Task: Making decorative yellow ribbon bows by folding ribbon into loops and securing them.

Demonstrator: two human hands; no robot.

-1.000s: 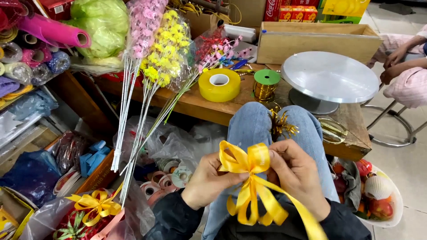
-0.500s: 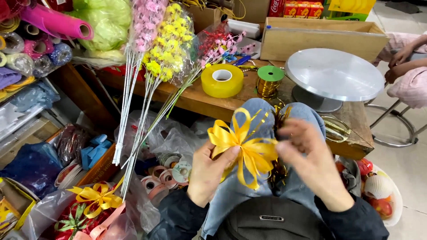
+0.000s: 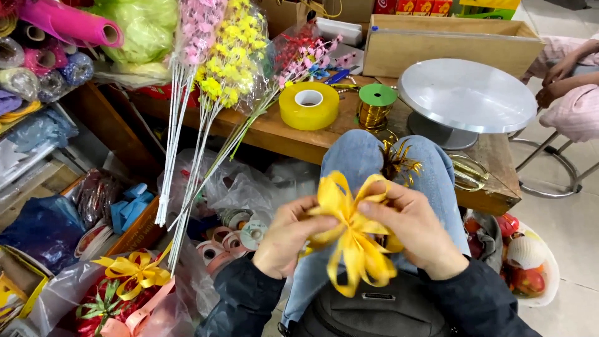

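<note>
Scene: a person sits at a cluttered craft stall, looking down at both hands over their denim-clad knees [image 3: 368, 156].
Yellow ribbon bow [image 3: 351, 232]: held between the two hands above the lap, in front of a dark bag [image 3: 374, 309]; loops fan upward and loose tails hang down.
Left hand [image 3: 286, 240]: grip closed, fingers pinching the bow's left side near its centre.
Right hand [image 3: 413, 232]: grip closed on the bow's right side, thumb and fingers pressed at the knot.
How the bow handles: it looks very light, thin and soft, with a glossy surface that may slip. The loops would likely crush or crease if squeezed, so the safest hold appears to be the tight centre where the bands cross.
Tabletop [image 3: 293, 134]: wooden, just beyond the knees; it carries a yellow tape roll [image 3: 309, 106], a gold wire spool with a green cap [image 3: 374, 107] and a round metal turntable stand [image 3: 467, 95].
Left of the knees: tall stems of yellow artificial flowers [image 3: 234, 56] in clear wrap lean against the tabletop.
Lower left: a finished gold bow [image 3: 134, 269] sits on a wrapped package.
Far right: another person's pink sleeve [image 3: 577, 115], well apart.
</note>
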